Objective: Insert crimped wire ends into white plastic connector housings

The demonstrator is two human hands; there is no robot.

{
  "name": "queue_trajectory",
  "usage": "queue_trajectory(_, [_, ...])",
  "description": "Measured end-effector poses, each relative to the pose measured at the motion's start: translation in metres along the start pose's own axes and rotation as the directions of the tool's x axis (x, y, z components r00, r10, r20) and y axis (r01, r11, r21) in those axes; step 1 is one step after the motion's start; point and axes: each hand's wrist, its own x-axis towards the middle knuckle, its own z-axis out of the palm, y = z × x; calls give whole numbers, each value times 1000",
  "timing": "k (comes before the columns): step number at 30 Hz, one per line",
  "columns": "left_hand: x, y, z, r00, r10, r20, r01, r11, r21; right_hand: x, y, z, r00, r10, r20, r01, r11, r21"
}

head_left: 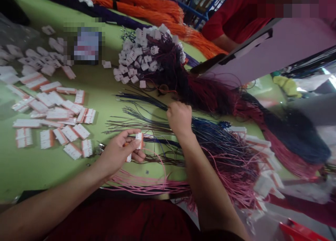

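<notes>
My left hand (119, 150) is closed around a small white and orange connector (139, 140), held a little above the green table (110, 90). Pink wires (147, 185) trail from under that hand. My right hand (180, 118) is pinched shut on the dark blue wires (141, 98) that fan out to the left across the table. A thick bundle of blue and pink wires (225, 146) lies under and to the right of my right forearm.
Several white and orange connectors (52, 111) are scattered at the left. A heap of white connectors on dark red wires (147, 55) lies beyond. Orange wire bundles (157, 10) run along the far edge. A person in a red shirt (231, 20) is across the table.
</notes>
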Motion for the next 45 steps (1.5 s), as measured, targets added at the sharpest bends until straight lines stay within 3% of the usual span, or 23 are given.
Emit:
queue_trajectory(3, [0, 2, 0, 1000, 1, 5, -1, 1000, -14, -5, 10, -15, 984, 128, -120, -93, 961, 259])
queue_trajectory(6, [1, 1, 0, 1000, 1, 13, -1, 1000, -27, -22, 1, -47, 976, 125, -181, -13, 855, 519])
queue_trajectory(8, [1, -1, 0, 1000, 1, 14, -1, 1000, -28, -40, -19, -69, 984, -39, -172, 140, 766, 628])
queue_trajectory(10, [1, -2, 0, 1000, 23, 14, -23, 999, -27, -61, -42, -82, 943, -321, -87, 277, 614, 740])
queue_trajectory(11, [1, -3, 0, 999, 38, 11, -37, 999, -23, -70, -51, -83, 908, -418, -35, 278, 537, 796])
queue_trajectory(12, [0, -3, 0, 999, 49, 10, -48, 999, -16, -78, -57, -82, 902, -432, 15, 237, 524, 818])
queue_trajectory(14, [-1, -3, 0, 999, 52, 14, -52, 999, 3, -89, -61, -72, 946, -314, 83, 127, 594, 794])
queue_trajectory(17, [-1, -2, 1, 998, 28, 48, -29, 999, 20, -97, -50, -54, 988, -130, 79, 39, 718, 695])
queue_trajectory(23, [2, -6, -1, 996, -1, 87, -1, 1000, 14, -99, -39, -45, 985, -173, 10, 123, 743, 658])
queue_trajectory(33, [1, -8, -1, 992, -20, 123, 20, 1000, 0, -104, -41, -51, 980, -200, 12, 139, 720, 680])
queue_trajectory(45, [-1, -6, 2, 994, 28, 106, -33, 998, 51, -107, -46, -50, 979, -202, -1, 160, 771, 616])
